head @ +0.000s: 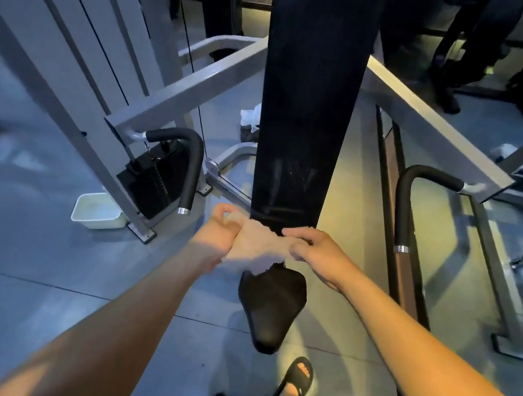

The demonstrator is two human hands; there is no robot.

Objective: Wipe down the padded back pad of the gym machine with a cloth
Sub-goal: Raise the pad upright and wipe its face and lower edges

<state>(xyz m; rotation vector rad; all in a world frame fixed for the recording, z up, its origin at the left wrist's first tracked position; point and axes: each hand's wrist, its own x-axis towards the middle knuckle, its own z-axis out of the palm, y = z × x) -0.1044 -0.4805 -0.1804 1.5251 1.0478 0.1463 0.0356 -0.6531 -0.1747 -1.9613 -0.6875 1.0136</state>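
Note:
The long black back pad (311,96) of the gym machine runs up the middle of the view, with faint wet streaks near its lower end. A pale cloth (258,246) is stretched across the pad's bottom edge, just above the black seat (271,304). My left hand (220,229) grips the cloth's left end. At the cloth's right end my right hand (316,250) pinches it between its fingers. Both hands hold the cloth against the lower end of the pad.
Grey steel frame arms (180,97) flank the pad, each ending in a black foam handle (193,170). A weight stack (154,178) and a white tub (96,212) stand at the left. My sandalled feet (295,381) are below the seat. A brown rail (396,238) runs along the right.

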